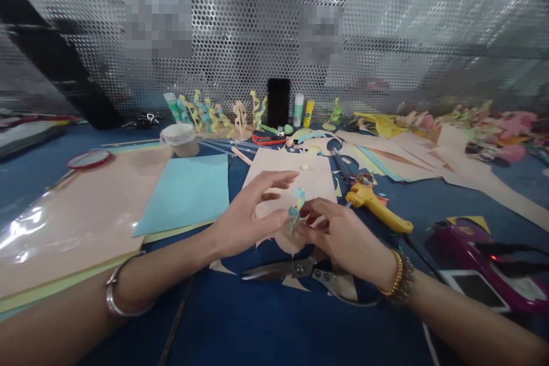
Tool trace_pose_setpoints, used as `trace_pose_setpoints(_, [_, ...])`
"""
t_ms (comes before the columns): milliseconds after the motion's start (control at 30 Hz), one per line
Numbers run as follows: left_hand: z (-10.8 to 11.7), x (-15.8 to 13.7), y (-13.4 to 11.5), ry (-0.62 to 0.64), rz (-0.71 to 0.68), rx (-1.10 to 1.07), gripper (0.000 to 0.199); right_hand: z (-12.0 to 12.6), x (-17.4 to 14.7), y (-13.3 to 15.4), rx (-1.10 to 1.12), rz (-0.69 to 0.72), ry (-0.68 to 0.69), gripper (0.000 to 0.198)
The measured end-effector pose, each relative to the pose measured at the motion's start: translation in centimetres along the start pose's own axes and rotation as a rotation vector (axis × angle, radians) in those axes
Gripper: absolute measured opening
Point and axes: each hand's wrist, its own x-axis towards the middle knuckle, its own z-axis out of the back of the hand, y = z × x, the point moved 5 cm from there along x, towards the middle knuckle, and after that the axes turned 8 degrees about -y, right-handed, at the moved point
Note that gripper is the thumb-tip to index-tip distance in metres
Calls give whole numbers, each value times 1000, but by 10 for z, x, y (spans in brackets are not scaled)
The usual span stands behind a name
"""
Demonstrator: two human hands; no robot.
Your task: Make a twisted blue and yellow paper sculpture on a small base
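A small curled cutout of blue and yellow paper [297, 206] stands upright between my hands, slightly blurred. The fingers of my right hand [343, 231] close on its lower part, though the exact contact is partly hidden. My left hand [253, 211] hovers on the other side, fingers apart and thumb tip close to the cutout; whether it touches cannot be made out. Beneath both hands lies a pale sheet of paper [268, 166] with a small yellow dab on it. Large metal scissors [295, 269] rest on the blue table just below my hands, among paper scraps.
Blue square paper [189, 191] and large pale sheets lie left, near a paper-lined cup [182, 140]. A yellow-handled hot glue gun [380, 206] and a purple device [484, 263] sit right. Behind stand a phone [278, 103], glue sticks and several curled paper pieces.
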Motion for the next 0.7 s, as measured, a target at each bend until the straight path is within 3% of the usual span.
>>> trace_pose_setpoints(233, [6,7,-19,-139,-81,-28,32,-5,-2,1,-5,65,17,8])
trace_pose_setpoints(700, [11,8,-24,-287,-87,34,7,-5,-3,5,-2,55,21,8])
